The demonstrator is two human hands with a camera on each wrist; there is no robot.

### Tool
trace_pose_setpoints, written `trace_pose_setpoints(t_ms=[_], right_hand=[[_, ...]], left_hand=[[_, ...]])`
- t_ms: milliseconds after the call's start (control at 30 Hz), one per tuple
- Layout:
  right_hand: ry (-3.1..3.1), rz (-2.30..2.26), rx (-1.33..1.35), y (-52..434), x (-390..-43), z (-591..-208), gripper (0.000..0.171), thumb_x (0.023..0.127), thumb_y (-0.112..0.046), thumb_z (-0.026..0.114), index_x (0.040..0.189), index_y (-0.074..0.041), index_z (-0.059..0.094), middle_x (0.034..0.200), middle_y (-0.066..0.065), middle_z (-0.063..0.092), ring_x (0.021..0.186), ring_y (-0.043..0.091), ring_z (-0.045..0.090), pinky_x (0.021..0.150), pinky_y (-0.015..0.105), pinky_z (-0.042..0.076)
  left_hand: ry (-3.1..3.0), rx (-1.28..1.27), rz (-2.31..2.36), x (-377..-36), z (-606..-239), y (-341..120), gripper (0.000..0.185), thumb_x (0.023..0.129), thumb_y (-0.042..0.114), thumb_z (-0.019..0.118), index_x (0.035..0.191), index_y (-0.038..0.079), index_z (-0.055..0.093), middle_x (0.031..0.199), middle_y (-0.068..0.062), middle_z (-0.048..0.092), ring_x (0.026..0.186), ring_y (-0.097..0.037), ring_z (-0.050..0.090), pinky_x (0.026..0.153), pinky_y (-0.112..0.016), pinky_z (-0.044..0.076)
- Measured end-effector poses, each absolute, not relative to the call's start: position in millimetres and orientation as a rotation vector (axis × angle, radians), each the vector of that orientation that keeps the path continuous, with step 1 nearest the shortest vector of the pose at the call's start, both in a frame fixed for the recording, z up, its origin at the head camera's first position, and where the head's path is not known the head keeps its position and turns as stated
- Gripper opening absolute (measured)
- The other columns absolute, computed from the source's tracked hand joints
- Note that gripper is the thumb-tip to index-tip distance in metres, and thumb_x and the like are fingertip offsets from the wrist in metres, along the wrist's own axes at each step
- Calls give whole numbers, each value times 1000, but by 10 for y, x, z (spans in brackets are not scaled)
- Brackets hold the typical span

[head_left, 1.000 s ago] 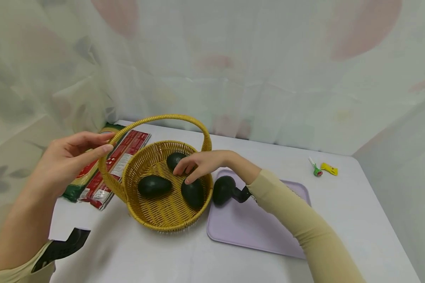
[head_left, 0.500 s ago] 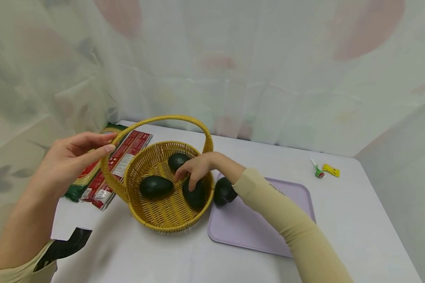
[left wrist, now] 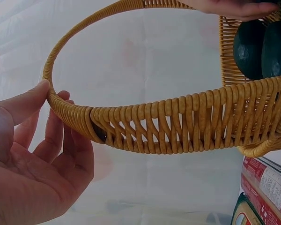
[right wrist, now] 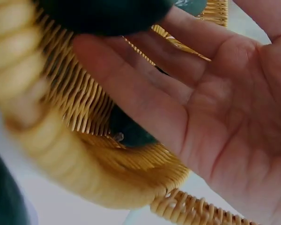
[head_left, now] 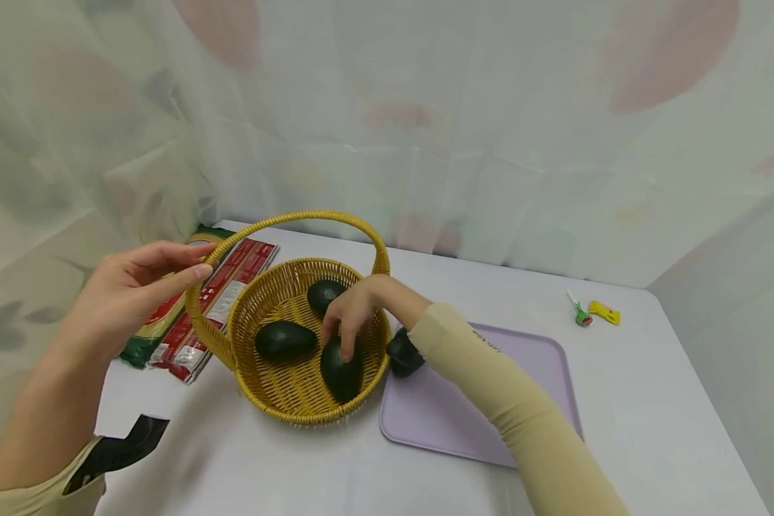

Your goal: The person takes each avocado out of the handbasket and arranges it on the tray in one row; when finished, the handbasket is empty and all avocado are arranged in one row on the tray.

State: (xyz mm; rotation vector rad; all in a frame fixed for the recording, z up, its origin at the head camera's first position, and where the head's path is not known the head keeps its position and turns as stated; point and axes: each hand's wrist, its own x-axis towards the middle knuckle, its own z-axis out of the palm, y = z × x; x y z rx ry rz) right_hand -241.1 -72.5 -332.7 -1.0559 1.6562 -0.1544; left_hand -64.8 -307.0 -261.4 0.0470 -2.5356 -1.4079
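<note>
On a white table (head_left: pixel 264 466), the left hand (head_left: pixel 125 297) pinches the handle (head_left: pixel 319 214); inside the basket (head_left: pixel 290 416), the right hand (head_left: pixel 359 301) touches an avocado (head_left: pixel 340 378), gripped or not, we can't tell; tilting could roll it.

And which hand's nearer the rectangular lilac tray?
The right hand, partly inside the round yellow wicker basket left of the tray; the left hand holds the basket's handle, farther left.

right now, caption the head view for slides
Left hand pinching the handle of a wicker basket, right hand gripping an avocado inside.
</note>
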Motion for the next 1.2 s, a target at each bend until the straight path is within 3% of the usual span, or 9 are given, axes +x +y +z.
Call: trace_pose_setpoints(t_ms=[333,733,1200], right_hand=[[1535,-177,-978,-830,-2428,-3428,51,83,-15,78,131,-15,60,136,-6,49,120,7,50,94,45,49],[1453,-106,-956,-897,-2391,-3503,52,82,-12,79,131,-20,61,129,-11,49,112,11,56,87,41,53],[1471,-248,-1079,-760,-2397,-3271,47,81,-18,79,125,-20,62,128,-10,53,108,13,58,86,44,54]], left_hand=[[-2546,44,-1394,-662,-2618,-3049,23,95,15,65,116,8,69,113,18,64,96,-8,56,72,-14,47],[-2539,46,-1399,-673,-2617,-3040,22,95,16,65,115,7,69,112,19,65,96,-7,56,72,-14,46],[-2537,53,-1394,-663,-2614,-3075,21,94,14,66,115,9,70,110,20,66,92,-7,57,68,-15,46]])
